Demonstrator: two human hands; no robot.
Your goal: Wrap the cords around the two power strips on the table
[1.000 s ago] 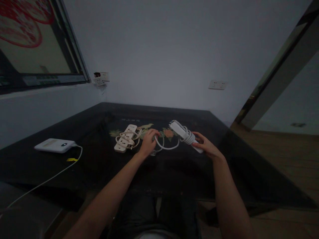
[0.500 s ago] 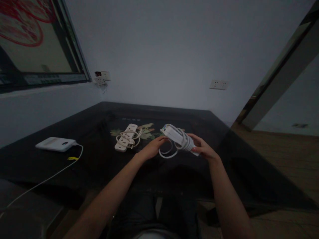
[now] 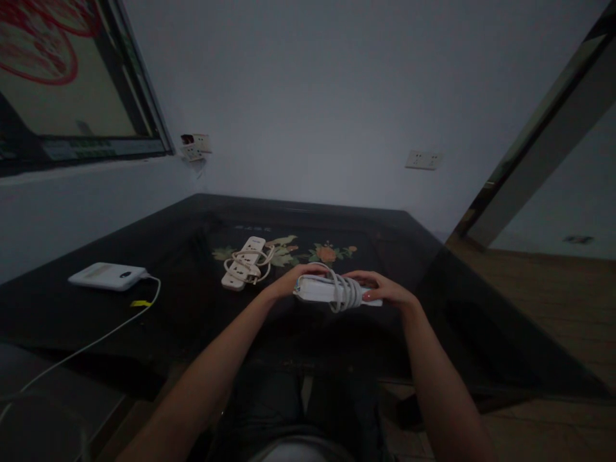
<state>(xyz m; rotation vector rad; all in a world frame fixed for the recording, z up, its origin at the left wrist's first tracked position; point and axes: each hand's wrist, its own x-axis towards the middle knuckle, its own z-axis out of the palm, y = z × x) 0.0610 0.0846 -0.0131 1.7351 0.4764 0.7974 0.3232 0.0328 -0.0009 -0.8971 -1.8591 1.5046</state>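
Note:
A long white block [image 3: 315, 290], which looks like a power strip seen side-on, is held level above the table. A pale cable [image 3: 345, 292] is wound around its middle in several turns. My right hand [image 3: 382, 287] grips the block's right end, thumb in front and fingers over the top. Behind the left end, my left hand [image 3: 293, 280] is closed at the cable's loose run, its fingertips partly hidden by the block. Left of it, a second white power strip [image 3: 246, 262] lies on the table with its own cable looped over it.
On the left of the black table [image 3: 192, 333], a white phone-like device [image 3: 108, 276] is joined to a thin white cable [image 3: 91, 346]. A yellow tag [image 3: 141, 303] lies near it. Wall sockets [image 3: 423, 160] are beyond the table, and a window is at the left.
The block has turned from a slant to nearly level and come slightly down and left. My left hand has moved behind it, and the cable loop that hung in front now passes behind.

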